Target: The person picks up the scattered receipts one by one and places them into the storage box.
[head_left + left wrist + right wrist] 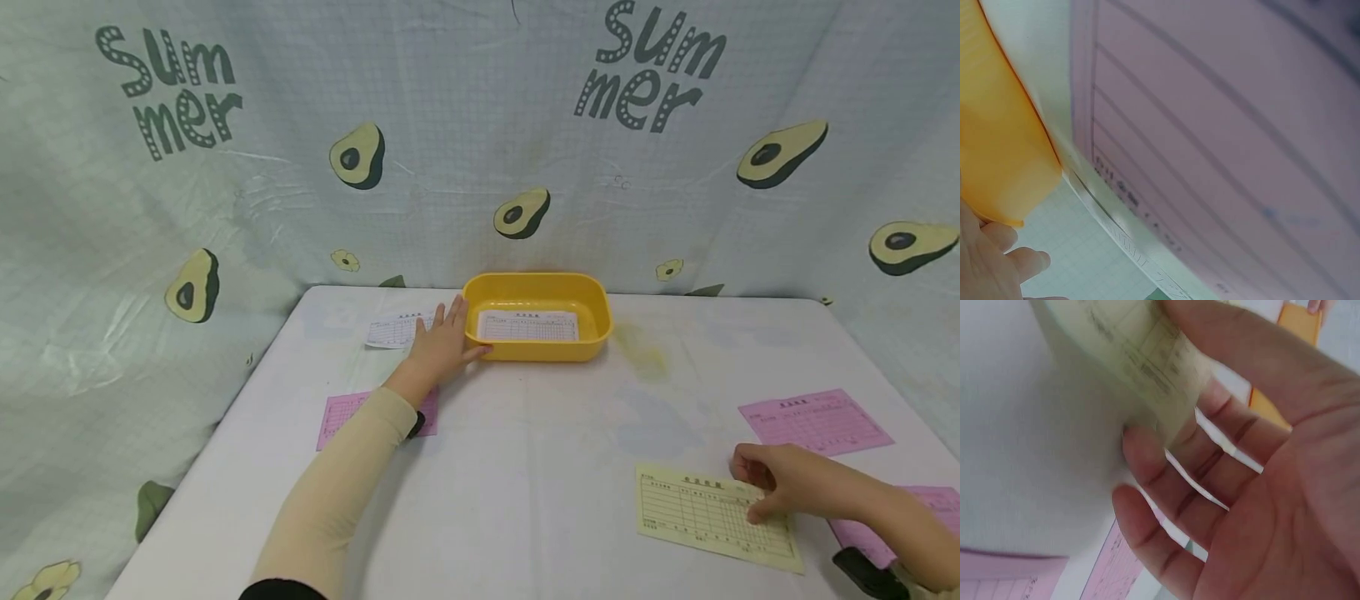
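Note:
My left hand (441, 343) rests against the left end of a yellow plastic tray (540, 352), fingers spread along its side and thumb at the front wall. A white printed form (528, 327) lies inside the tray. At the right, my right hand (806, 487) pinches the right part of a yellow printed form (705, 517). The right wrist view shows the thumb on top of this yellow paper (1147, 356) and fingers beneath its bent end. A pink form (1210, 156) fills much of the left wrist view.
Left of the tray lies another white form (390, 332); a pink form (345, 412) is partly under the left forearm. Two more pink slips lie at the right, one behind the right hand (817, 421), the other partly covered by the right forearm. A printed curtain (450, 108) hangs behind the table.

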Available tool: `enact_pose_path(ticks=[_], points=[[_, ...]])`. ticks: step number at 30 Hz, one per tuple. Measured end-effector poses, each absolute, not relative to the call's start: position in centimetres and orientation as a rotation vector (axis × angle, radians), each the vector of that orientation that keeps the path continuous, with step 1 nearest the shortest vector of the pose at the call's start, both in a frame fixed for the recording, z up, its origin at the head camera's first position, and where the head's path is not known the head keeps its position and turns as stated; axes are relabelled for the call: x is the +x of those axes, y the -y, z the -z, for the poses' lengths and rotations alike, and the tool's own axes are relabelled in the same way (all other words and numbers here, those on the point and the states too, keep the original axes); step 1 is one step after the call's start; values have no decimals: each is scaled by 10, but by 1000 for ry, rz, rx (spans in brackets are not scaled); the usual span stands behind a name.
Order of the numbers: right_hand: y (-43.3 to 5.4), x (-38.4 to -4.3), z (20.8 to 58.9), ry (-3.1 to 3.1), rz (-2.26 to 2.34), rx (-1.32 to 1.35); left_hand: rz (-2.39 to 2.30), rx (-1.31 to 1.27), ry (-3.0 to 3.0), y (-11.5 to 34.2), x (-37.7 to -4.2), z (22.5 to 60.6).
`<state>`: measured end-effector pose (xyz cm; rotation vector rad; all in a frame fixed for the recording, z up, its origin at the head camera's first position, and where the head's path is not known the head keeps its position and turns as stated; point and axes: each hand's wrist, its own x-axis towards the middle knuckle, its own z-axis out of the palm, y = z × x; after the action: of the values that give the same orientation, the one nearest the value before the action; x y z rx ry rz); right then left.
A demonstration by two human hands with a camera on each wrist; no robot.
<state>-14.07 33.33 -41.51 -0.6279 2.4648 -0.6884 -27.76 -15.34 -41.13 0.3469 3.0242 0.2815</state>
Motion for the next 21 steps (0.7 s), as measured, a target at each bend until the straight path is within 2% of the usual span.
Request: enact_pose_path(ticks=[12, 21], points=[[-350, -153, 412, -2337, 805, -649, -286, 341, -3020, 154, -272, 408], [-359, -158, 414, -2350, 916, -844, -268, 362, -3036, 152, -272, 408]])
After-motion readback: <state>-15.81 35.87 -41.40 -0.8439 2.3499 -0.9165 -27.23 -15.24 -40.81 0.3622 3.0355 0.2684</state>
